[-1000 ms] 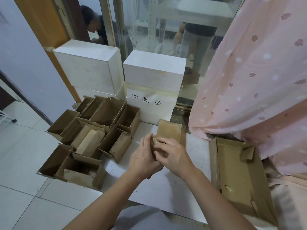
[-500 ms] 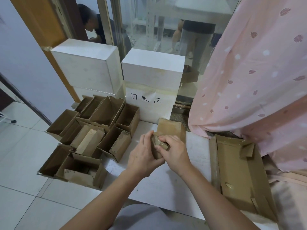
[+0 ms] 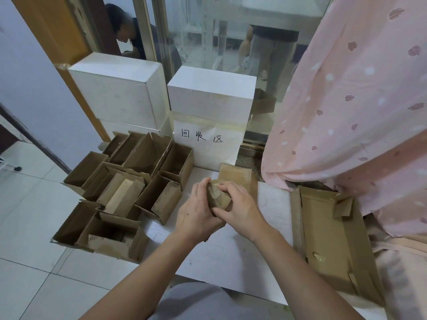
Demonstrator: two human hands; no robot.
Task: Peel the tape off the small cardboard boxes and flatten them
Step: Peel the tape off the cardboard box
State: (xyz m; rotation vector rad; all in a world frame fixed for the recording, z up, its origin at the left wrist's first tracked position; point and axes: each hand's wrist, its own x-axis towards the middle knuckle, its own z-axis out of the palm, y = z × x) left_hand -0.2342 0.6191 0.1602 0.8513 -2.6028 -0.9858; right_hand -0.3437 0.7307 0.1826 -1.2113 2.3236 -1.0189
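Observation:
A small brown cardboard box is held above the white table, near its middle. My left hand grips it from the left and below. My right hand grips it from the right, fingers curled over its top and thumb under its near edge. Most of the box is hidden by both hands. Whether tape is on it cannot be told. A flat brown cardboard piece lies on the table just behind the hands.
Several open small cardboard boxes crowd the table's left side. A large opened cardboard tray lies at the right. Two white boxes and a paper sign stand behind. A pink curtain hangs at right.
My hands turned the small box between them. My right fingers shifted from the front face to the top, and more of the box's creased face shows between the hands.

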